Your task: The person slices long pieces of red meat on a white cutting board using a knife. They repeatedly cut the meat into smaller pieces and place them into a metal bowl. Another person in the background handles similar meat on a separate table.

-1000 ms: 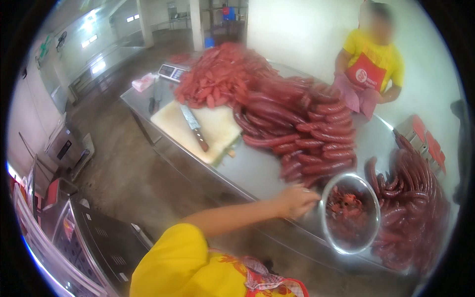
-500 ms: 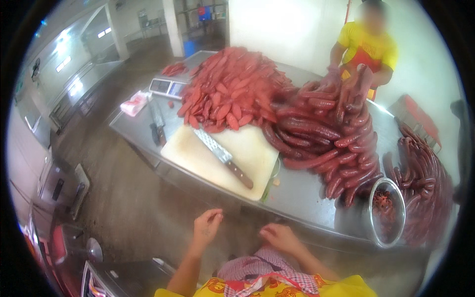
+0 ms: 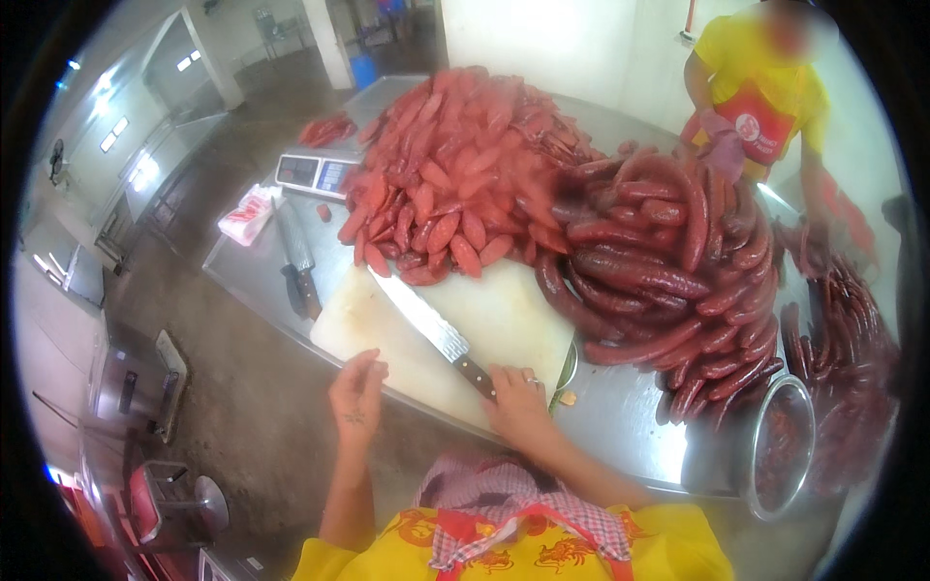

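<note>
My right hand (image 3: 519,405) is at the near right part of the white cutting board (image 3: 523,329), its fingers closed at the butt of the handle of a large kitchen knife (image 3: 426,324). The blade lies flat on the board, pointing toward a big heap of obliquely cut red sausage pieces (image 3: 441,174). Over the board's near left edge hangs my left hand (image 3: 356,395), fingers curled together, with nothing visible in it. To the right of the cut pieces is a large pile of long, whole dark red sausages (image 3: 668,276).
A second knife (image 3: 295,257), a white plastic bag (image 3: 250,215) and a scale (image 3: 315,172) lie on the metal table's left side. A steel bowl (image 3: 783,455) with reddish scraps stands right, beside more sausages (image 3: 843,339). Across the table stands a co-worker in a red apron (image 3: 751,126).
Both my hands have moved forward to the board; the right has come to the knife handle. The co-worker has moved right, one hand now over the far right sausages.
</note>
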Demonstrator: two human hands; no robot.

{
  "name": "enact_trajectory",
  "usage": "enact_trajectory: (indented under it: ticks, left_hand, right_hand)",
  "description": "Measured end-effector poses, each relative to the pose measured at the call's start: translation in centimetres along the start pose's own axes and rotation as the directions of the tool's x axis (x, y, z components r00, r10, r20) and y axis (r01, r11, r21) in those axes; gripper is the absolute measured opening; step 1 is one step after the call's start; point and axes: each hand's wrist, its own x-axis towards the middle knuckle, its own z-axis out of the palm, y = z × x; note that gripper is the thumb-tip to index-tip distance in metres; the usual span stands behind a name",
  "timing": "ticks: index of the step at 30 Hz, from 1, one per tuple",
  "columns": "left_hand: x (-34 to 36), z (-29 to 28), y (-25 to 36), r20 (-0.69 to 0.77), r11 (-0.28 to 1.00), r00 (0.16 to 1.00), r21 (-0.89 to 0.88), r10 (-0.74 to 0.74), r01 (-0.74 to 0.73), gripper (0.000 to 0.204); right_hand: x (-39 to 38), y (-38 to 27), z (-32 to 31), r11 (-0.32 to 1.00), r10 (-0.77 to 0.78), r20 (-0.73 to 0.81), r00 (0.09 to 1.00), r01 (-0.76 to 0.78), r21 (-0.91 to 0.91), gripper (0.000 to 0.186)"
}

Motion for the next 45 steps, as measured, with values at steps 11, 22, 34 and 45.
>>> enact_trajectory:
  ticks: [11, 22, 34, 45]
  left_hand:
    - [15.5, 2.5, -2.0, 0.244, 0.98, 0.955, -0.143, 0.17, -0.138, 0.026]
    - [20.5, 15.9, -2.7, 0.705, 0.771, 0.473, -0.165, 0.528, -0.616, 0.027]
    - [11.1, 24.2, -1.5, 0.677, 0.996, 0.731, -0.069, 0.083, -0.05, 0.051]
    - [17.0, 25.9, -0.3, 0.65, 0.861, 0.592, -0.212, 0.477, -0.462, 0.029]
  right_hand:
    - [-4.3, 2.0, -4.6, 0.854, 0.508, 0.0, 0.862, -0.503, -0.131, 0.026]
    - [-20.5, -4.1, -4.0, 0.207, 0.975, -0.131, 0.179, -0.946, 0.251, 0.023]
    - [-17.7, -7.6, -1.5, 0.131, 0.983, -0.169, -0.067, -0.388, 0.912, 0.024]
    - [-13.5, -3.5, -4.2, 0.283, 0.959, -0.273, 0.075, -0.313, 0.907, 0.03]
